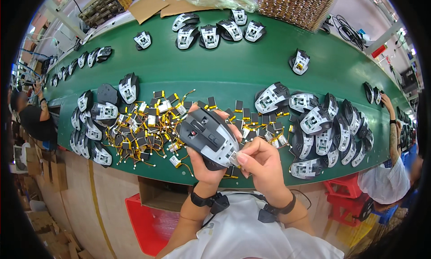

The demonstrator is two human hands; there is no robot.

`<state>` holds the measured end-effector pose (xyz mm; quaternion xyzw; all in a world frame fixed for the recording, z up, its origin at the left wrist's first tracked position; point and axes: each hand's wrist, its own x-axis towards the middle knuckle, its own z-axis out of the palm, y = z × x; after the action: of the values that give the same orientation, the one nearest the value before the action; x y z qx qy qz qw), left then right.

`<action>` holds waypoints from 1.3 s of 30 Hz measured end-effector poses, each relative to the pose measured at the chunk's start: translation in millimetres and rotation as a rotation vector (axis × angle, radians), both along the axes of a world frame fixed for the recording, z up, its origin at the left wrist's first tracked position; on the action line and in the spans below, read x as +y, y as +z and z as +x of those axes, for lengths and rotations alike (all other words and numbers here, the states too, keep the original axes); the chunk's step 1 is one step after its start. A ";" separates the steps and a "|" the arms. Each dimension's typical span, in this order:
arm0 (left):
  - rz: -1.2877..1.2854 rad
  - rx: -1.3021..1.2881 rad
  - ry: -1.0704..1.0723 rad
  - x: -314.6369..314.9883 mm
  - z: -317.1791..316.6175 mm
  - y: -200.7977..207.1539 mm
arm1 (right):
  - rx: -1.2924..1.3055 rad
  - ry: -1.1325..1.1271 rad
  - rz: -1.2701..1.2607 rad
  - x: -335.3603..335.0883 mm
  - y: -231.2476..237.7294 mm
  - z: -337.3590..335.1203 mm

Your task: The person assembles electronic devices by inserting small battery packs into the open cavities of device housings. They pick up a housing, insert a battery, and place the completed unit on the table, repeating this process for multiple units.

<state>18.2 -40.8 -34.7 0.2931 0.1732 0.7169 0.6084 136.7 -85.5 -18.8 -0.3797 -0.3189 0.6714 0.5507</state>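
My left hand [203, 168] is wrapped around a partly assembled computer mouse [210, 134], black and grey with its inner openings showing. The mouse is tilted above the bench. At its lower right end, my right hand [266, 163] pinches a small silvery flat piece [234, 158] between thumb and forefinger, against the grey shell. The fingers partly cover that piece, so I cannot tell its kind. Behind and left of the hands lies a heap of small battery packs [151, 120] with thin wires. More packs [254, 118] are scattered on the right.
Mouse shells stand in groups on the left [104, 111] and right [315, 120] of the green bench [224, 70], and in a far row [209, 36]. A woven tray [294, 6] is at the back. Co-workers sit left [35, 117] and right [385, 182]. A red bin [142, 227] stands below.
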 end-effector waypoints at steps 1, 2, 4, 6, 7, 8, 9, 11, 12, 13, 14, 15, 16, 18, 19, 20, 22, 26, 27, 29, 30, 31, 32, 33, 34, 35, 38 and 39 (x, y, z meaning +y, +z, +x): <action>0.021 0.007 0.003 0.6 0.6 -0.2 | 0.004 -0.002 -0.001 0.1 -0.2 0.6; 0.043 0.014 0.005 1.1 1.4 -0.4 | 0.007 -0.004 -0.001 0.3 -0.5 0.9; 0.028 0.032 0.038 1.6 3.3 0.1 | -0.030 -0.063 0.040 1.7 -1.4 -3.1; 0.014 0.050 0.068 1.9 5.1 -0.3 | -0.064 -0.112 0.065 1.6 -1.2 -8.5; 0.024 0.033 0.062 2.7 4.3 -2.7 | -0.078 -0.131 0.069 0.0 0.0 -11.4; 0.020 0.031 0.062 3.6 3.3 -2.7 | -0.092 -0.150 0.073 -1.5 0.2 -13.5; 0.013 0.028 0.062 4.5 2.7 -1.7 | -0.083 -0.157 0.075 -2.5 -0.6 -14.3; 0.013 0.026 0.077 4.9 4.3 -3.2 | -0.064 -0.170 0.078 -4.5 -3.5 -15.4; 0.003 0.007 0.081 4.8 4.8 -2.7 | -0.074 -0.173 0.096 -4.4 -4.0 -16.4; -0.007 -0.011 0.085 4.7 5.0 -1.9 | -0.084 -0.176 0.115 -4.4 -4.3 -17.2; -0.017 -0.030 0.089 4.6 4.9 -1.3 | -0.094 -0.179 0.133 -4.4 -4.8 -18.2; -0.024 -0.026 0.090 5.0 4.3 -1.1 | -0.072 -0.177 0.135 -4.4 -6.1 -19.2; -0.031 -0.023 0.092 5.7 3.3 -1.0 | -0.051 -0.175 0.136 -4.3 -7.9 -20.4; -0.043 -0.034 0.094 6.2 3.4 -1.4 | -0.028 -0.182 0.139 -5.3 -9.6 -22.9; -0.048 -0.048 0.096 6.0 4.4 -1.9 | -0.028 -0.191 0.141 -6.1 -10.1 -24.3; -0.054 -0.062 0.097 5.8 4.9 -2.4 | -0.027 -0.199 0.143 -6.9 -10.7 -24.9; -0.037 -0.049 0.089 7.2 4.3 -2.9 | -0.020 -0.178 0.138 -6.5 -11.4 -24.0; -0.141 -0.204 -0.057 10.4 -3.9 -3.9 | 0.362 0.003 -0.164 0.9 -11.0 -11.0; -0.153 -0.175 -0.044 10.3 -2.8 -5.7 | 0.285 -0.032 -0.103 1.4 -11.3 -13.2; -0.101 -0.194 -0.048 7.4 -1.8 -1.8 | 0.129 -0.103 0.019 2.5 -11.9 -21.7; -0.076 -0.207 -0.050 6.2 -1.0 -1.3 | 0.046 -0.138 0.079 2.4 -12.8 -23.3; -0.067 -0.172 -0.010 6.7 -1.7 -2.8 | 0.018 -0.135 0.099 1.4 -18.5 -23.6; -0.079 -0.153 0.007 6.4 -1.1 -3.7 | 0.024 -0.133 0.089 0.2 -19.1 -23.7; -0.090 -0.133 0.024 6.6 -1.1 -3.7 | 0.031 -0.128 0.081 -0.1 -19.1 -24.5; -0.101 -0.113 0.042 6.6 -0.9 -3.8 | 0.039 -0.125 0.072 -0.1 -18.9 -24.9; -0.081 -0.103 0.057 6.5 0.0 -3.4 | 0.052 -0.117 0.075 1.4 -17.9 -24.8; -0.041 -0.069 0.078 5.6 0.9 -0.4 | 0.077 -0.077 0.044 4.3 -10.5 -22.6; -0.041 -0.063 0.072 4.7 -0.1 0.5 | 0.068 -0.048 0.006 2.2 -6.6 -19.5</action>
<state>18.1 -36.1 -34.2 0.2515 0.1791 0.7436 0.5930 117.2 -83.2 -25.3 -0.3626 -0.2927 0.6698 0.5782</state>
